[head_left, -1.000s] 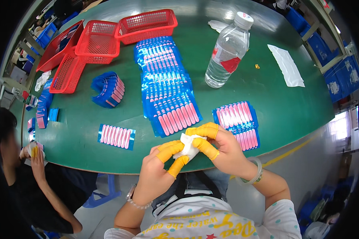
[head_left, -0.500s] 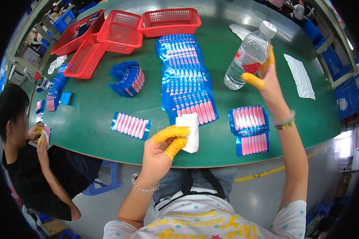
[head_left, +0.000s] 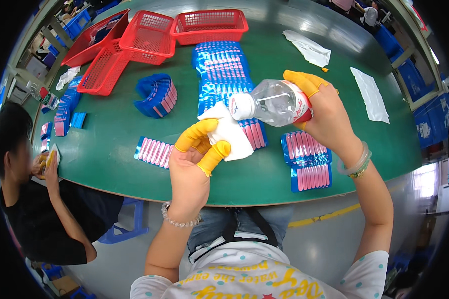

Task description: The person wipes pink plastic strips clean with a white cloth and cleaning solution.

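Yellow finger cots cover fingers of both my hands. My left hand (head_left: 192,159) pinches a folded white cloth (head_left: 230,133) above the table's near part. In my right hand (head_left: 327,109) is a clear plastic bottle (head_left: 277,102) with a white cap and a red-and-white label. It is tipped sideways, its cap against or just above the cloth; I cannot tell whether they touch. Under the cloth and bottle runs a long stack of blue sheets with pink strips (head_left: 219,70). A single such sheet (head_left: 154,152) lies left of the cloth, and folded sheets (head_left: 309,162) lie below my right hand.
Red plastic baskets (head_left: 209,27) stand at the far left of the green table (head_left: 244,187). Nearer is a curled blue stack (head_left: 156,94). White paper pieces (head_left: 370,94) lie at the right. A co-worker (head_left: 40,199) sits at the left edge, near another bottle (head_left: 42,94).
My right hand has brought the bottle left and nearer, tipping it from nearly upright to sideways over the cloth. My left hand has raised the cloth slightly, and the cloth has spread out.
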{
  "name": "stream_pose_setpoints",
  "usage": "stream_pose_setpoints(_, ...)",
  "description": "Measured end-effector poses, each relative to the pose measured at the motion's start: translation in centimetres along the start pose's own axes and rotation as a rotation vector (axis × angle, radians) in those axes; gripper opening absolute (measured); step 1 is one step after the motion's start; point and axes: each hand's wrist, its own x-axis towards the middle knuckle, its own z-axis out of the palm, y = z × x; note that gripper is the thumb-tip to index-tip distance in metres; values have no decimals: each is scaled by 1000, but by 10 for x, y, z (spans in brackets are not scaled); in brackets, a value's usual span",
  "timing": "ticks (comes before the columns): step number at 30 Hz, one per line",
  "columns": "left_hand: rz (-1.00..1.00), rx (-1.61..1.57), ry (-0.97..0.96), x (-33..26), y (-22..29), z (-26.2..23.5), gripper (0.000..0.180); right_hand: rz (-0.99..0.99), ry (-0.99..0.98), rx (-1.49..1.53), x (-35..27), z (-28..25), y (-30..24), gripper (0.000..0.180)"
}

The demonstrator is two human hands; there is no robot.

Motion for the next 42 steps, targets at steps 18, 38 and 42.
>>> stream_pose_setpoints(18, 41, 81, -83, -12, -3, 4, 39, -146, 113, -306, 1, -21, -1, 73)
stream_pose_setpoints(38, 112, 31, -18, -5, 1, 3, 42, -191, 112, -350, -2, -26, -10, 66)
stream_pose_setpoints(42, 128, 35, 8, -2, 2, 2, 44, -186, 103, -351, -5, -27, -12, 64)
